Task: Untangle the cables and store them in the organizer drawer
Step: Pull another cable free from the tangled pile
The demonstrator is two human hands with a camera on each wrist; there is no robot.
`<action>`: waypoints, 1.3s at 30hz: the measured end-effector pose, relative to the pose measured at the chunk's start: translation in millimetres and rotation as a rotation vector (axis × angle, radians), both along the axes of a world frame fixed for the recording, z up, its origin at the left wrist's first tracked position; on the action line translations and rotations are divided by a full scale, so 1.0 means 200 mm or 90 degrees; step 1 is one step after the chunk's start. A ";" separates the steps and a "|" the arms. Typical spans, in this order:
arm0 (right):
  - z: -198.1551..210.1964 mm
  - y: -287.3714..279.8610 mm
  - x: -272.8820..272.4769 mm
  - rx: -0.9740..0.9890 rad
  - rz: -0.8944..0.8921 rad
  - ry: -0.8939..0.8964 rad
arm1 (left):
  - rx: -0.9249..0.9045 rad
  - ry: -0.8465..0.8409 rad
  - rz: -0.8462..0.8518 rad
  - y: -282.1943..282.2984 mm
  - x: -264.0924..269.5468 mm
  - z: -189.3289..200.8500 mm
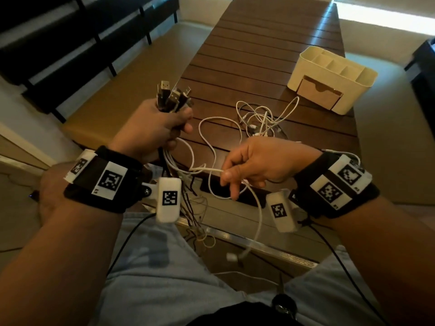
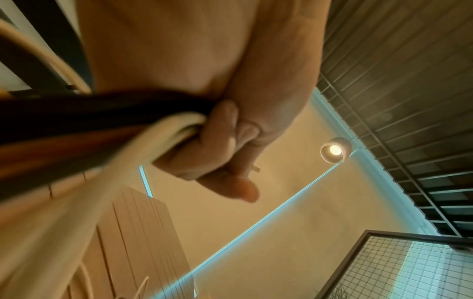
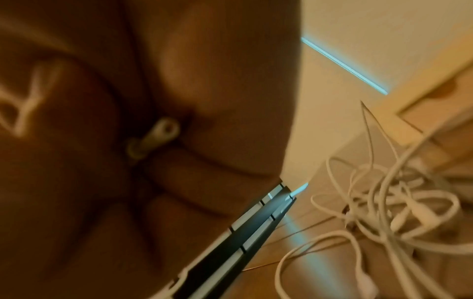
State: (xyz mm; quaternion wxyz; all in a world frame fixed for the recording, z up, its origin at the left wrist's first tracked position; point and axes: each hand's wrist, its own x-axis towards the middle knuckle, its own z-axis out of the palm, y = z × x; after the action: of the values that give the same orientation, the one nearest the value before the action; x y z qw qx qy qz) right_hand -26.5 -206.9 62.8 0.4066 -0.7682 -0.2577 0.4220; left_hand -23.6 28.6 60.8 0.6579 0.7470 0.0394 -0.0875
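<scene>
My left hand point(image 1: 160, 128) grips a bundle of black and white cables point(image 1: 173, 96), their USB plugs sticking up above the fist; the tails hang down past the table edge. In the left wrist view the curled fingers point(image 2: 212, 141) clamp the same bundle point(image 2: 102, 125). My right hand point(image 1: 249, 161) pinches one white cable point(image 1: 211, 170) between thumb and fingers; it runs across to the left hand's strands. A tangle of white cables point(image 1: 261, 118) lies on the table, also visible as a blurred tangle point(image 3: 384, 206) in the right wrist view. The cream organizer point(image 1: 332, 78) stands at the right, its brown drawer point(image 1: 319, 92) shut.
The dark slatted wooden table point(image 1: 259, 55) stretches away from me. Black bench frames point(image 1: 70, 43) stand to the left over a tan floor. Loose cable ends point(image 1: 231, 256) dangle over my lap below the table's near edge.
</scene>
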 end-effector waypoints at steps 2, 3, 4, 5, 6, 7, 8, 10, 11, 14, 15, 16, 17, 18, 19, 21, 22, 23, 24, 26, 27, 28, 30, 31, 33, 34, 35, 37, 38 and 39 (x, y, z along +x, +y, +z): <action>-0.05 0.01 0.00 -0.155 0.070 -0.069 | 0.007 -0.004 0.012 -0.02 0.00 -0.02; -0.08 0.01 0.00 -0.244 0.116 -0.101 | 0.009 -0.006 0.018 -0.04 0.00 -0.03; -0.12 0.00 0.00 -0.327 0.164 -0.125 | 0.007 -0.008 0.026 -0.06 -0.01 -0.05; -0.16 0.00 0.00 -0.396 0.196 -0.137 | 0.004 -0.007 0.036 -0.07 -0.01 -0.07; -0.18 -0.01 0.01 -0.442 0.201 -0.142 | -0.002 -0.005 0.046 -0.07 -0.01 -0.09; -0.17 -0.02 0.02 -0.462 0.185 -0.151 | -0.009 -0.003 0.053 -0.07 -0.01 -0.10; -0.15 -0.04 0.04 -0.458 0.154 -0.171 | -0.017 -0.001 0.056 -0.07 -0.01 -0.11; -0.11 -0.06 0.08 -0.404 0.063 -0.240 | -0.035 -0.007 0.047 -0.08 -0.01 -0.12; -0.09 -0.07 0.09 -0.360 0.006 -0.274 | -0.044 -0.015 0.033 -0.09 -0.02 -0.11; -0.10 -0.03 0.09 -0.245 -0.084 -0.299 | -0.066 -0.042 -0.008 -0.14 -0.05 -0.07; -0.12 0.00 0.07 -0.226 -0.081 -0.288 | -0.076 -0.051 -0.016 -0.15 -0.06 -0.06; -0.15 0.02 0.06 -0.222 -0.067 -0.277 | -0.088 -0.057 -0.019 -0.16 -0.06 -0.05; -0.19 0.05 0.05 -0.230 -0.050 -0.267 | -0.100 -0.060 -0.016 -0.16 -0.06 -0.03; -0.23 0.07 0.04 -0.244 -0.032 -0.263 | -0.109 -0.060 -0.011 -0.16 -0.07 -0.02; -0.28 0.08 0.03 -0.261 -0.015 -0.267 | -0.112 -0.062 -0.009 -0.16 -0.07 0.00; -0.35 0.09 0.03 -0.282 0.016 -0.287 | -0.109 -0.067 -0.007 -0.14 -0.07 0.02; -0.37 0.09 0.03 -0.285 0.024 -0.290 | -0.105 -0.069 -0.003 -0.13 -0.08 0.03; -0.38 0.08 0.03 -0.281 0.026 -0.285 | -0.104 -0.070 0.004 -0.12 -0.08 0.03; -0.38 0.08 0.03 -0.273 0.021 -0.275 | -0.105 -0.070 0.010 -0.11 -0.07 0.04; -0.37 0.06 0.04 -0.262 -0.003 -0.261 | -0.097 -0.065 0.012 -0.09 -0.07 0.04; -0.35 0.05 0.05 -0.269 -0.011 -0.261 | -0.090 -0.063 0.009 -0.08 -0.07 0.04; -0.35 0.04 0.06 -0.288 -0.006 -0.259 | -0.086 -0.061 0.005 -0.08 -0.07 0.04; -0.34 0.01 0.08 -0.352 0.036 -0.239 | -0.083 -0.054 0.002 -0.06 -0.07 0.04; -0.35 -0.01 0.09 -0.387 0.056 -0.233 | -0.082 -0.049 0.001 -0.06 -0.07 0.03; -0.38 -0.03 0.09 -0.434 0.077 -0.246 | -0.075 -0.041 -0.002 -0.05 -0.07 0.03; -0.39 -0.04 0.09 -0.440 0.077 -0.259 | -0.071 -0.039 -0.005 -0.05 -0.07 0.03; -0.40 -0.04 0.09 -0.436 0.070 -0.267 | -0.068 -0.039 -0.008 -0.05 -0.07 0.03; -0.41 -0.06 0.10 -0.413 0.046 -0.260 | -0.066 -0.042 -0.014 -0.05 -0.07 0.03; -0.41 -0.07 0.11 -0.401 0.029 -0.253 | -0.067 -0.041 -0.018 -0.04 -0.07 0.03; -0.40 -0.09 0.12 -0.390 0.009 -0.256 | -0.069 -0.040 -0.022 -0.04 -0.06 0.03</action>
State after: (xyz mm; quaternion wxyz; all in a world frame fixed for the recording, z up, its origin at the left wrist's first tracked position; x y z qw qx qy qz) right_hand -2.3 -224.3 -17.0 0.0959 -0.9202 -0.1990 0.3231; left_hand -36.5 20.5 66.1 0.6964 0.7135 0.0008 -0.0771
